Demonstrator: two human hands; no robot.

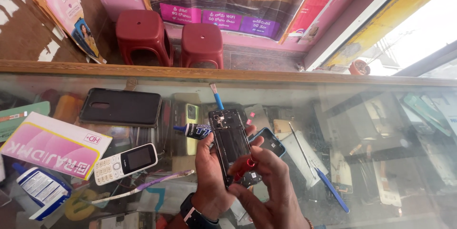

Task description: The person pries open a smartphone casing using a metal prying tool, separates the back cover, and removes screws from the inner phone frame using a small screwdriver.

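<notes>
Strong daylight pours in from the blown-out white window opening (419, 24) at upper right, leaving the left side dimmer. The glass counter top (371, 129) carries hazy reflections (veiling what lies beneath), and edges bend slightly.

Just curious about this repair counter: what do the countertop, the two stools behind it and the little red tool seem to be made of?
Countertop: glass, apparently; glossy, with clutter visible beneath and a wooden-looking front edge.
Stools: likely moulded plastic; dull red, one-piece shape.
Red tool in the right hand: possibly metal, given its slight sheen, though too small to be sure.
</notes>
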